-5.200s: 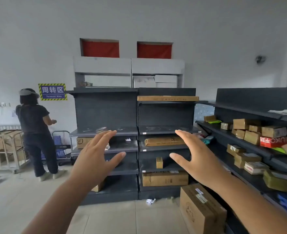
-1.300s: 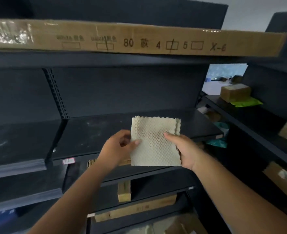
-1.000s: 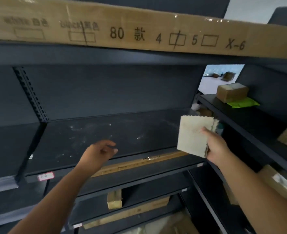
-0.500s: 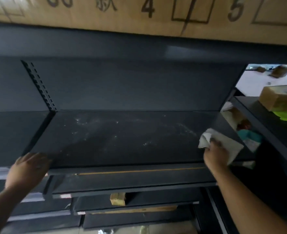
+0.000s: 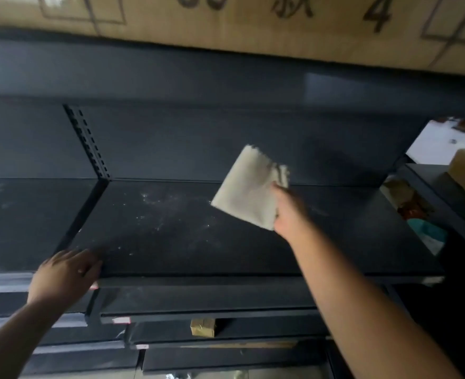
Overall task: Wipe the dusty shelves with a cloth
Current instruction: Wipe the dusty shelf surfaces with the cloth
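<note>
Head view: the right hand (image 5: pixel 288 212) pinches a folded cream cloth (image 5: pixel 249 188) by its right edge, fingers closed on it, over the rear middle of the dark shelf (image 5: pixel 225 242). Its scalloped edge is blurred; whether it touches the shelf cannot be told. White dust speckles the shelf left of the cloth. The left hand (image 5: pixel 63 274) rests open-fingered on the shelf's front-left corner.

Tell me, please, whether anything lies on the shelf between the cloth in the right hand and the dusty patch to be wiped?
Nothing visible does. The cloth in the right hand hangs over the dark shelf, and the surface between it and the pale dust specks is bare. The left hand rests at the front edge, clear of that stretch.
</note>
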Motion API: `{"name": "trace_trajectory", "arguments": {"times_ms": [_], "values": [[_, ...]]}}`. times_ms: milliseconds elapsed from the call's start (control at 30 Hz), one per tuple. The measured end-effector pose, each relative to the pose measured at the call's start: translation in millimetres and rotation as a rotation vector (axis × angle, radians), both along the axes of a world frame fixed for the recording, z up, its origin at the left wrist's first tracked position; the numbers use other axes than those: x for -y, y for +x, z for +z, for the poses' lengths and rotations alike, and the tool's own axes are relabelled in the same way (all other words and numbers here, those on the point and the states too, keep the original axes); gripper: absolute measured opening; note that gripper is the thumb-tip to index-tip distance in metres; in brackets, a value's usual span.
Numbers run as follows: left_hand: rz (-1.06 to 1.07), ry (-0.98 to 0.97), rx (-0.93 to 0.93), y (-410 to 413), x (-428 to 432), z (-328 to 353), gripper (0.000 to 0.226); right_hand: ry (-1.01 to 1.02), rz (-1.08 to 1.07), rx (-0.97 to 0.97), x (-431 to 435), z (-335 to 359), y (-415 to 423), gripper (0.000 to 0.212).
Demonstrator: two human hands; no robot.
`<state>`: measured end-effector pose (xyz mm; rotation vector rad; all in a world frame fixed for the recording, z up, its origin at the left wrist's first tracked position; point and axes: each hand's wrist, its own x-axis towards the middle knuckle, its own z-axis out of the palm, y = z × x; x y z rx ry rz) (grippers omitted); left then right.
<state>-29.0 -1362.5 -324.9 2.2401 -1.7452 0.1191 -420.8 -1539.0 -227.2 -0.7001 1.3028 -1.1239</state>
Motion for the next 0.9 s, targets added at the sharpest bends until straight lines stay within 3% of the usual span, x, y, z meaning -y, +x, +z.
{"name": "trace_trajectory", "arguments": {"times_ms": [100,133,200,233,300,433,567,667,733,833,900], "values": [[-0.034,-0.029,-0.003,6,1,-7,0.036,-0.210,-0.244,-0.051,26,13,-76,0.021],[-0.034,-0.041,-0.021,7,0,-10,0.037,-0.280,-0.347,-0.175,34,13,-98,0.026],[-0.028,-0.085,-0.045,9,0,-17,0.037,-0.307,-0.439,-0.601,48,-1,-134,0.035],[-0.024,-0.111,-0.051,10,-1,-19,0.036,-0.279,-0.433,-0.810,50,-10,-147,0.036],[-0.024,-0.150,-0.065,10,-2,-21,0.037,-0.209,-0.378,-1.042,49,-34,-158,0.036],[-0.075,-0.244,-0.056,13,-3,-24,0.039,-0.082,-0.034,-1.230,52,-88,-87,0.032],[-0.097,-0.300,-0.045,16,-3,-27,0.036,-0.311,0.359,-1.067,18,-87,67,0.033],[-0.110,-0.291,-0.036,25,-3,-37,0.035,-0.305,0.602,-0.660,-12,-50,145,0.028],[-0.110,-0.273,-0.041,30,-3,-41,0.034,-0.188,0.550,-0.383,-8,-31,158,0.027],[-0.067,-0.239,-0.086,34,-2,-45,0.033,-0.071,0.361,-0.186,22,-17,127,0.017],[-0.065,-0.216,-0.095,37,-1,-50,0.035,-0.019,0.230,-0.058,46,-13,81,0.022]]}}
